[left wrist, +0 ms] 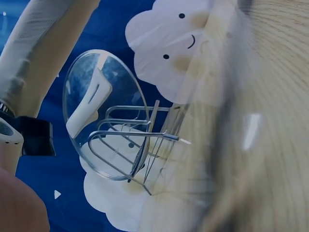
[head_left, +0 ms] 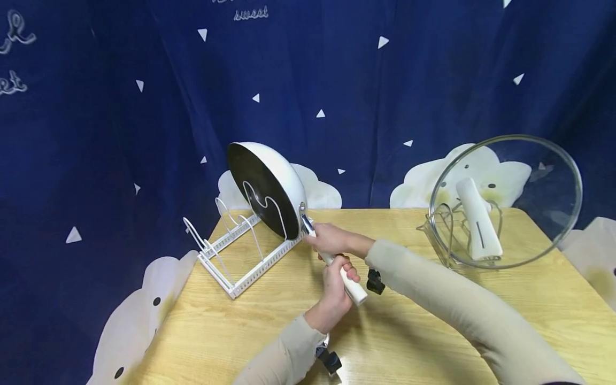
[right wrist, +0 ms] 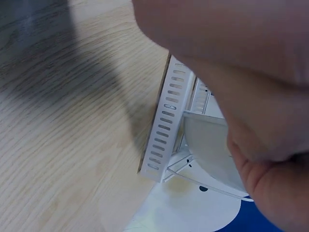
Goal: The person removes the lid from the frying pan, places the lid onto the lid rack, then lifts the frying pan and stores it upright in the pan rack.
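A wok (head_left: 284,182), white outside and dark inside, stands tilted on its edge among the wires of a white dish rack (head_left: 269,262). Its pale handle (head_left: 355,291) slants down toward me. My left hand (head_left: 337,283) is wrapped around the handle's lower part, leaving the end sticking out. Higher up, close to the metal joint, my right hand (head_left: 331,238) grips the same handle. In the right wrist view my right hand (right wrist: 260,121) hides much of the scene, with the wok's pale outer side (right wrist: 207,145) and the slotted rack rail (right wrist: 166,125) behind it.
At the right, a large glass lid (head_left: 529,214) with a white handle (head_left: 478,219) leans in a metal wire stand (head_left: 447,235). Both rack and stand sit on the wooden table (head_left: 414,331). A dark blue curtain (head_left: 337,64) hangs behind its far edge.
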Motion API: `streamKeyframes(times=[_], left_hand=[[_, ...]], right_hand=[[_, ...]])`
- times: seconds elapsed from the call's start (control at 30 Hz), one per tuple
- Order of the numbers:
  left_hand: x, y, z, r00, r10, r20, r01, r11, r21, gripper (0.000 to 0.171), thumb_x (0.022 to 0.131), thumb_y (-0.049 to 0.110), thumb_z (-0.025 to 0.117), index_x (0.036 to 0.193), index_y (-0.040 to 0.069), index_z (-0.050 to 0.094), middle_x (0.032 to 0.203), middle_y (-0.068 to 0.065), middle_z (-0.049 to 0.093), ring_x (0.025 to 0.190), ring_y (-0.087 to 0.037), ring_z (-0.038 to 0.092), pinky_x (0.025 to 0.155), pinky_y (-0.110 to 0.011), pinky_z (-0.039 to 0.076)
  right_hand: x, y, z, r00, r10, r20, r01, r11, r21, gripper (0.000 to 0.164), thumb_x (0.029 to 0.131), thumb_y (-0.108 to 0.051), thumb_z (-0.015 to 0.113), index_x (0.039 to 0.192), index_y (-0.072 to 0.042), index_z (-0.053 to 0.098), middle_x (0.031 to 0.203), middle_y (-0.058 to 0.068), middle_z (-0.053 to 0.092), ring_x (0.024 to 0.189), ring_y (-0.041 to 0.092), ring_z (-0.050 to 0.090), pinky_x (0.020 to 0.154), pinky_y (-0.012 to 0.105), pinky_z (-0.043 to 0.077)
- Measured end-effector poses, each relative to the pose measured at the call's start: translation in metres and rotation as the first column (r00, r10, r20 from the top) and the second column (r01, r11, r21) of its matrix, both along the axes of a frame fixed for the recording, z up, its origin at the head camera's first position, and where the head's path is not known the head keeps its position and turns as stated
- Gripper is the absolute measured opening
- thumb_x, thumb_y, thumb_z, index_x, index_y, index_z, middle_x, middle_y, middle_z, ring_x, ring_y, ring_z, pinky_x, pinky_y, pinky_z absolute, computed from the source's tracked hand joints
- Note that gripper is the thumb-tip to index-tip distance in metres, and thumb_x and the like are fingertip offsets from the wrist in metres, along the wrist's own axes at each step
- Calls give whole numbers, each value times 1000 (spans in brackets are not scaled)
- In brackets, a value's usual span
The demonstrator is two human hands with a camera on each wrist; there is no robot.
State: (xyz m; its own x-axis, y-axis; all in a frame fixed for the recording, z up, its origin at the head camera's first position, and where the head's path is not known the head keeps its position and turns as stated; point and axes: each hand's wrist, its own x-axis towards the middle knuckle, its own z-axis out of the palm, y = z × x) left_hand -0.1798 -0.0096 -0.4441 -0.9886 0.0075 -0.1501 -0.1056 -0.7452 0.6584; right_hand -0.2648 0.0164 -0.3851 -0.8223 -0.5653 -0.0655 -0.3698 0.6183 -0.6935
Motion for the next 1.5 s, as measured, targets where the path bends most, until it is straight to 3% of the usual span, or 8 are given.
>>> streamKeyframes(times=[0.17,0.5,0.77,0.97,1.17,1.5], left_hand=[[-5,-3,3,1000,5,-2,-5,1000,13,18,79,1,41,66,13,42,54,8,36,42,-1,34,42,-15,34],[-8,-5,-3,1000,13,17,-13,1000,2,20,79,1,42,63,14,40,53,8,36,41,-1,36,41,-15,35],[-9,-7,-3,1000,13,18,-13,1000,8,20,79,1,43,65,14,40,53,7,36,41,-2,35,40,-15,35],[-10,-7,-10,999,-1,33,1,1000,8,19,81,1,43,67,14,39,54,7,36,41,-1,35,40,-14,34],[-11,-10,-15,1000,-19,25,19,1000,-15,18,83,0,43,71,13,38,54,6,37,42,-2,36,41,-15,36],[-13,-14,-29,999,-37,38,39,996,-79,12,81,2,50,76,11,42,55,4,42,45,-6,40,46,-19,40]], right_hand=[[-3,0,4,999,42,25,-42,999,-17,14,97,-18,48,94,-4,49,68,8,59,49,14,57,46,26,45],[-8,-2,1,991,114,65,-112,993,-33,12,97,-14,45,99,-2,45,69,7,55,51,15,57,46,26,46],[-11,-2,0,971,151,188,-132,985,-109,13,97,-11,45,100,2,45,68,14,54,48,17,58,46,28,49],[-12,-1,-3,967,173,188,-152,981,-121,19,99,-13,46,110,1,42,69,9,50,48,16,57,48,29,51],[-15,0,-9,964,179,199,-153,978,-139,17,100,-18,47,108,-4,43,69,7,49,49,18,57,49,31,51],[-18,1,-19,977,182,112,-173,981,-84,23,99,-22,50,113,-4,44,73,9,54,52,16,56,56,29,50]])
